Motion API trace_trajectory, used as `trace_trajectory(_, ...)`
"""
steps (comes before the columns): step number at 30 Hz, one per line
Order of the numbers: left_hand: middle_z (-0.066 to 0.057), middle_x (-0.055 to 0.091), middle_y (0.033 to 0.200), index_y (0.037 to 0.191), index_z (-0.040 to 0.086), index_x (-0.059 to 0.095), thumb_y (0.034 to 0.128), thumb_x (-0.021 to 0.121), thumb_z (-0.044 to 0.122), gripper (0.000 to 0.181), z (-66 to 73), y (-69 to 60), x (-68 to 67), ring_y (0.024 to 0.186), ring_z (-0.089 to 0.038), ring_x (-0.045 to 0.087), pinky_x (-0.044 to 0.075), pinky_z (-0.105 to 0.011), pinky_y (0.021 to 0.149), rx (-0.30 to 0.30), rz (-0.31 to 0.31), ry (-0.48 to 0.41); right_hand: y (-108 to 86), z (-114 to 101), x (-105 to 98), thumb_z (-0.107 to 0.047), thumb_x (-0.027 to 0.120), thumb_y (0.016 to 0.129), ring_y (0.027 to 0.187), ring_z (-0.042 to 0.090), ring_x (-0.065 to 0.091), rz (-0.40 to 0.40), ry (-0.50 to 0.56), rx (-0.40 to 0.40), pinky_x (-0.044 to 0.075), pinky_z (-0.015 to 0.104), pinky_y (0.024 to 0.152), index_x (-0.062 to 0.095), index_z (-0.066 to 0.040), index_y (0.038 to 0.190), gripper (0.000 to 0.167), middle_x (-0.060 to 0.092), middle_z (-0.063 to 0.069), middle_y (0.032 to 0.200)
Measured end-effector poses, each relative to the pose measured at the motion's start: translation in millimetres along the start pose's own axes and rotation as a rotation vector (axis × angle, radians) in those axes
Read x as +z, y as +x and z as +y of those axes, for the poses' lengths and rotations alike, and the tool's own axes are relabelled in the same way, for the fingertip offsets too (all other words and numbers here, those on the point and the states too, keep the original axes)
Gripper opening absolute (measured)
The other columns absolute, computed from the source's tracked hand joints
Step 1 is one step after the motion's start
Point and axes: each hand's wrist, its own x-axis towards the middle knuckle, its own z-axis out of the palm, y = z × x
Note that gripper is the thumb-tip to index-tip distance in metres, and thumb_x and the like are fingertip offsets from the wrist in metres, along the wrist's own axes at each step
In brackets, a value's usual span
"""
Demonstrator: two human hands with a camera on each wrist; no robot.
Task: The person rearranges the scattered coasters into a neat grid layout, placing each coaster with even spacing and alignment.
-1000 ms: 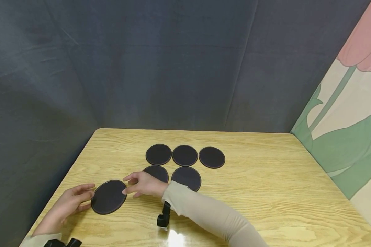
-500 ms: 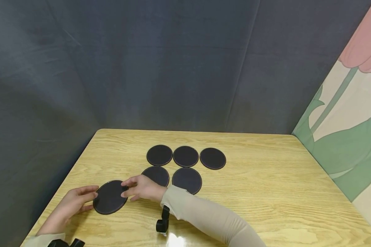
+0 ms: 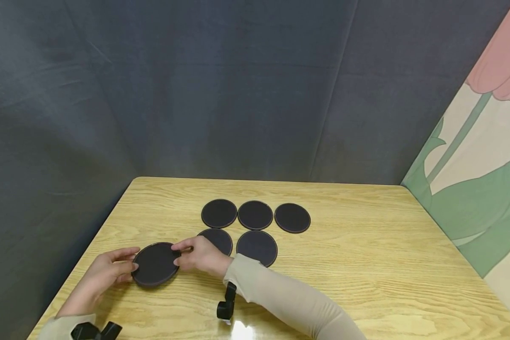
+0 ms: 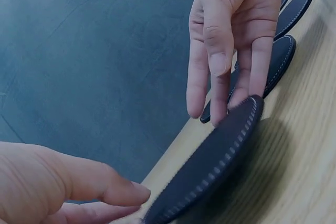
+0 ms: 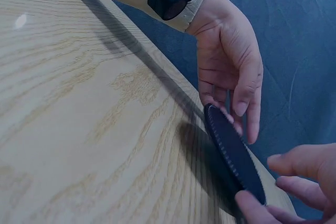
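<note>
A round black coaster (image 3: 155, 264) with a stitched rim is held just above the table between both hands, tilted, its shadow beneath it. My left hand (image 3: 104, 274) holds its left edge with the fingertips. At the opposite edge, fingertips of my right hand (image 3: 204, 256) hold the rim. From the left wrist, the coaster (image 4: 210, 156) shows in profile, and the right hand (image 4: 236, 35) reaches down to its far end. In the right wrist view, the left hand's (image 5: 231, 56) fingertips are partly hidden behind the coaster (image 5: 233, 153).
Several matching coasters lie flat in two rows: three at the back, including the middle one (image 3: 255, 215), and two in front (image 3: 257, 248), one partly covered by the right hand. A wooden table (image 3: 365, 264) bears them. Dark cloth (image 3: 238, 94) hangs behind and left.
The coaster between the hands has risen off the table and shifted slightly right and away. Both hands have moved with it. The other coasters stay where they were.
</note>
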Motion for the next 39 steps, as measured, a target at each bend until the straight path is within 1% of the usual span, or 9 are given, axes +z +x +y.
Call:
trace_trajectory(3, -0.024, 0.042, 0.128, 0.143, -0.008, 0.039, 0.0879, 0.065, 0.006, 0.063, 3.7, 0.1, 0.9, 0.081, -0.006, 0.056, 0.055, -0.026, 0.067, 0.01, 0.031, 0.04, -0.3, -0.4, -2.3, 0.002, 0.071, 0.082, 0.08, 0.005, 0.058, 0.029, -0.002, -0.036, 0.052, 0.019, 0.066, 0.069, -0.004, 0.117, 0.036, 0.066, 0.004, 0.101)
trace_trajectory(7, -0.024, 0.044, 0.13, 0.143, -0.004, 0.043, 0.0871, 0.069, 0.011, 0.063, 8.8, 0.4, 2.7, 0.091, -0.009, 0.054, 0.056, -0.026, 0.07, 0.029, 0.051, 0.079, 0.1, -1.0, -6.4, -0.001, 0.074, 0.082, 0.088, 0.006, 0.06, 0.096, -0.075, -0.06, 0.05, 0.016, 0.067, 0.072, -0.012, 0.115, 0.035, 0.064, -0.003, 0.112)
trace_trajectory(12, -0.022, 0.045, 0.13, 0.143, -0.001, 0.044, 0.0873, 0.069, 0.014, 0.063, 16.9, 1.6, 6.4, 0.092, -0.011, 0.054, 0.055, -0.026, 0.071, 0.052, 0.054, 0.088, -1.4, -3.2, -16.0, -0.001, 0.075, 0.082, 0.087, 0.009, 0.058, 0.12, -0.069, -0.08, 0.047, 0.017, 0.065, 0.072, -0.014, 0.115, 0.037, 0.063, -0.003, 0.108)
trace_trajectory(17, -0.023, 0.043, 0.128, 0.143, -0.002, 0.044, 0.0871, 0.071, 0.015, 0.064, 30.4, 4.6, 10.4, 0.09, -0.011, 0.057, 0.057, -0.027, 0.073, 0.102, 0.041, 0.054, -5.6, -6.7, -29.0, -0.001, 0.075, 0.081, 0.093, 0.013, 0.06, 0.14, -0.036, -0.103, 0.05, 0.018, 0.07, 0.072, -0.015, 0.116, 0.038, 0.061, -0.005, 0.118)
trace_trajectory(21, -0.022, 0.045, 0.125, 0.141, -0.003, 0.045, 0.0869, 0.071, 0.013, 0.062, 44.2, 8.4, 16.0, 0.09, -0.011, 0.057, 0.057, -0.028, 0.075, 0.152, 0.023, 0.032, -10.0, -10.4, -40.9, 0.001, 0.074, 0.082, 0.099, 0.016, 0.061, 0.162, 0.006, -0.107, 0.052, 0.019, 0.074, 0.071, -0.013, 0.118, 0.039, 0.061, -0.001, 0.124)
trace_trajectory(25, -0.02, 0.046, 0.122, 0.141, -0.001, 0.047, 0.0867, 0.07, 0.012, 0.06, 59.6, 15.1, 22.8, 0.092, -0.013, 0.055, 0.057, -0.029, 0.077, 0.181, 0.008, 0.008, -15.0, -14.9, -55.5, 0.002, 0.073, 0.082, 0.1, 0.015, 0.059, 0.185, 0.051, -0.11, 0.053, 0.022, 0.078, 0.07, -0.012, 0.119, 0.039, 0.058, 0.002, 0.127)
trace_trajectory(28, -0.019, 0.046, 0.122, 0.141, 0.0, 0.047, 0.0865, 0.07, 0.011, 0.06, 71.5, 20.9, 29.5, 0.095, -0.015, 0.054, 0.056, -0.026, 0.078, 0.204, -0.006, -0.017, -19.6, -17.4, -68.3, 0.002, 0.072, 0.083, 0.098, 0.013, 0.057, 0.203, 0.086, -0.113, 0.052, 0.022, 0.079, 0.068, -0.01, 0.121, 0.04, 0.055, 0.004, 0.13)
trace_trajectory(34, -0.017, 0.048, 0.12, 0.14, 0.001, 0.048, 0.0861, 0.068, 0.008, 0.058, 91.8, 29.7, 45.3, 0.093, -0.014, 0.055, 0.055, -0.023, 0.079, 0.219, -0.042, -0.082, -32.7, -19.1, -93.5, 0.006, 0.07, 0.083, 0.09, 0.009, 0.059, 0.217, 0.179, -0.137, 0.052, 0.02, 0.076, 0.064, -0.003, 0.126, 0.045, 0.057, 0.01, 0.128)
trace_trajectory(39, -0.016, 0.048, 0.118, 0.14, 0.001, 0.049, 0.0859, 0.068, 0.006, 0.057, 104.7, 36.7, 60.0, 0.091, -0.014, 0.057, 0.055, -0.022, 0.079, 0.242, -0.07, -0.12, -44.8, -15.4, -112.4, 0.006, 0.068, 0.085, 0.092, 0.008, 0.061, 0.227, 0.207, -0.14, 0.053, 0.02, 0.08, 0.06, -0.001, 0.129, 0.046, 0.058, 0.011, 0.125)
